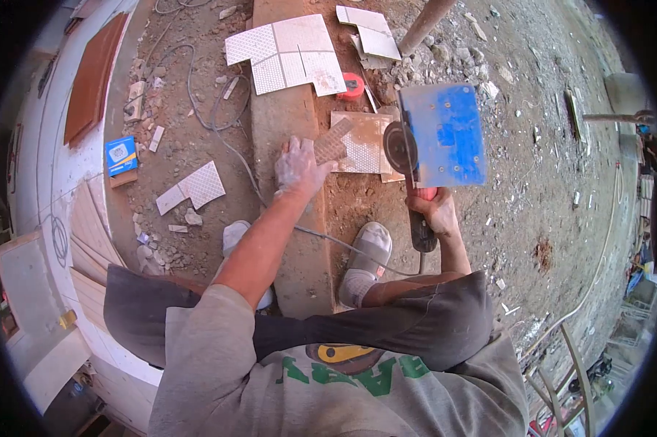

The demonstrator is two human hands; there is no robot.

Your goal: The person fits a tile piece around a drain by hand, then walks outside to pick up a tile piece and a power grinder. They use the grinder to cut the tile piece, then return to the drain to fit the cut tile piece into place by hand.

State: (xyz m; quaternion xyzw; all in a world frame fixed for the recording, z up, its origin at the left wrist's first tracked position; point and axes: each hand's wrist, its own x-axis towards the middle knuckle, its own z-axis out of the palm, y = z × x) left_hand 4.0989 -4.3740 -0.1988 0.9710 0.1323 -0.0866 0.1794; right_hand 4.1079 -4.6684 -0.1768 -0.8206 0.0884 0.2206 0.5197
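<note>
My left hand (299, 167), dusty with white powder, is closed on a narrow strip of patterned tile (333, 140) above the concrete ledge. Just right of the strip lies a square dusty tile (361, 142). My right hand (438, 211) grips the body of an angle grinder (422, 231), whose round disc (400, 147) stands beside the tile's right edge. A blue plate (449, 135) is at the grinder's right side, above my right hand. Larger cut white tiles (292, 54) rest farther up the ledge, with a red tape measure (352, 86) below their right corner.
A grey cable (234, 149) runs over the ledge to the grinder. Tile offcuts (197, 186) and a blue box (122, 155) lie on the left. More cut tile (372, 33) and a pole (425, 25) are at the top. My feet straddle the concrete ledge (299, 269).
</note>
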